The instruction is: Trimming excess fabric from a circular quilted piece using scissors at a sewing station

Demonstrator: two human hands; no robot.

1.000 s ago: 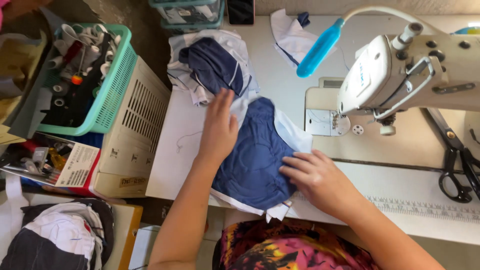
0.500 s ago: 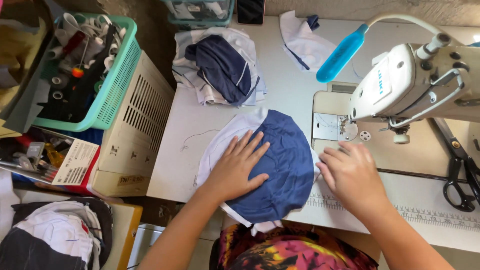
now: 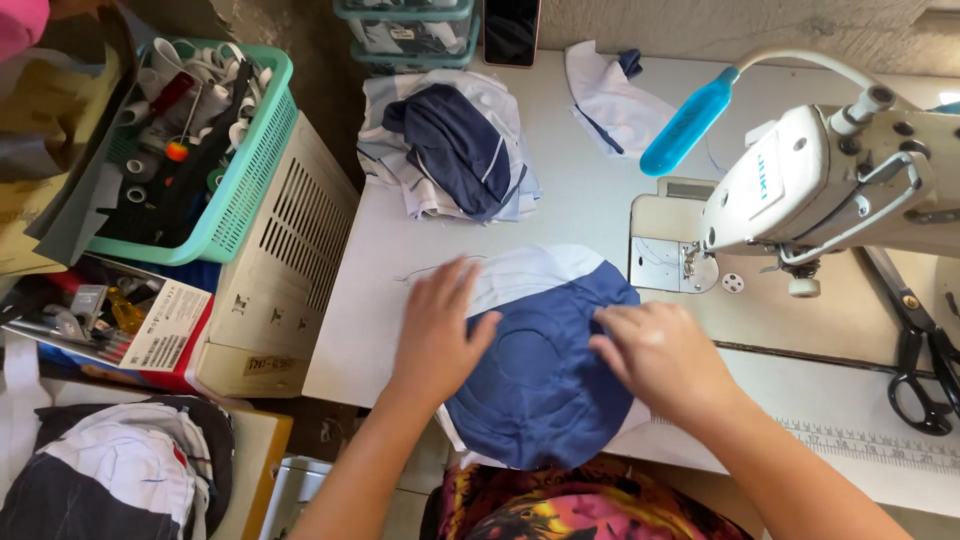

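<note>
Spanning most of the view, a white sewing table (image 3: 590, 210) carries the work, with its front edge nearest the person. At right stands a white sewing machine (image 3: 830, 185), its needle area over a pale bed plate; a blue lamp (image 3: 688, 122) on a white gooseneck leans above it. Off the table's left edge sit a cream slatted box (image 3: 290, 270) and, higher up, a teal plastic basket (image 3: 235, 170) filled with thread spools and trims.

A navy fabric piece (image 3: 545, 385), rounded in outline and lying on a white fabric layer (image 3: 530, 270), rests flat at the table's front edge, just left of the machine bed, with its lower margin hanging slightly over the edge. A faint circular ridge shows in its middle.

Behind it, near the far side of the table, lies a pile of navy and white garment pieces (image 3: 450, 150); a smaller white cut piece (image 3: 610, 100) lies to its right, beside the lamp.

The left hand (image 3: 437, 325) lies palm down with fingers spread, pressing the left margin of the navy fabric piece where it meets the white layer; nothing is gripped. The right hand (image 3: 660, 355) lies likewise open and flat on the right part of the same piece, fingers pointing left, pressing rather than grasping.

Black scissors (image 3: 925, 355) lie on the table at far right, well apart from both hands, above a printed ruler strip (image 3: 870, 445) along the front edge.
</note>
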